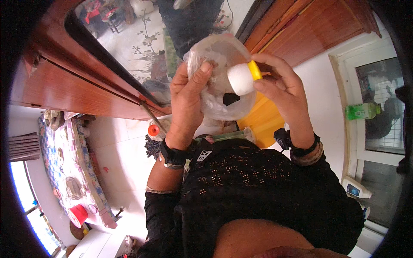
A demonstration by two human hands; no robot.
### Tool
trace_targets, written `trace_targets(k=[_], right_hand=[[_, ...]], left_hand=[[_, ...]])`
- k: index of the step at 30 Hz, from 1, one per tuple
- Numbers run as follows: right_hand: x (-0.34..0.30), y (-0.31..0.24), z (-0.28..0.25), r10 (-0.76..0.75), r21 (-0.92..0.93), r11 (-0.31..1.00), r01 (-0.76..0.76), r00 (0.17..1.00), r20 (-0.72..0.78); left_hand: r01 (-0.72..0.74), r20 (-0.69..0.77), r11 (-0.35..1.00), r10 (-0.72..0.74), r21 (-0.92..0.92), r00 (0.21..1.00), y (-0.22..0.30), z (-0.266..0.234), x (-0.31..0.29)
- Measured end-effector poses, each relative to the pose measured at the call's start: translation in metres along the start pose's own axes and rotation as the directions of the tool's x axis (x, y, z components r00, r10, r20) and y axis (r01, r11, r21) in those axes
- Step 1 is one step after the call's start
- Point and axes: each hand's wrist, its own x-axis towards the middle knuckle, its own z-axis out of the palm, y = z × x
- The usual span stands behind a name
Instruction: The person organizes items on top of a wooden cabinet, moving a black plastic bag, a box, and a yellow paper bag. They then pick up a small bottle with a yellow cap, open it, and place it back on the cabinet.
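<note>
My left hand (189, 96) is closed on a thin, clear plastic bag (226, 109), with the thumb pressing its film against the fingers. The bag hangs crumpled and widened in front of my chest. My right hand (282, 84) pinches a small white container (240, 80) by its yellow lid (254, 70), between thumb and fingers. It lies tilted on its side, its white end pointing left toward the bag's film. Whether the container is inside the bag's mouth or in front of it, I cannot tell.
Ahead stands a wooden cabinet (318, 28) with a mirror (124, 47). A yellow surface (260, 122) lies below my hands. To the right are a green bottle (361, 111) and a white bottle (356, 188) by a glazed door. A bed (81, 172) stands left.
</note>
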Motion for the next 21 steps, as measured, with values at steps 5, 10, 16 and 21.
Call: trace_targets(k=[5,10,16,21], right_hand=[[0.006,0.012,0.008,-0.11,-0.073,0.991,0.113,0.993,0.051],[0.009,0.016,0.01,-0.142,-0.141,0.979,0.144,0.99,0.023],[0.016,0.015,0.018,-0.291,-0.287,0.913,0.289,0.956,0.038],[0.022,0.014,0.03,-0.403,-0.471,0.77,0.43,0.901,0.163]], left_hand=[[-0.208,0.005,0.909,0.221,0.361,0.975,0.004,0.009,0.001],[-0.363,0.094,0.701,0.391,0.614,0.915,0.017,0.01,0.003],[-0.44,0.104,0.621,0.501,0.648,0.859,0.022,0.018,0.004],[-0.419,0.108,0.657,0.459,0.627,0.882,0.025,0.03,-0.005]])
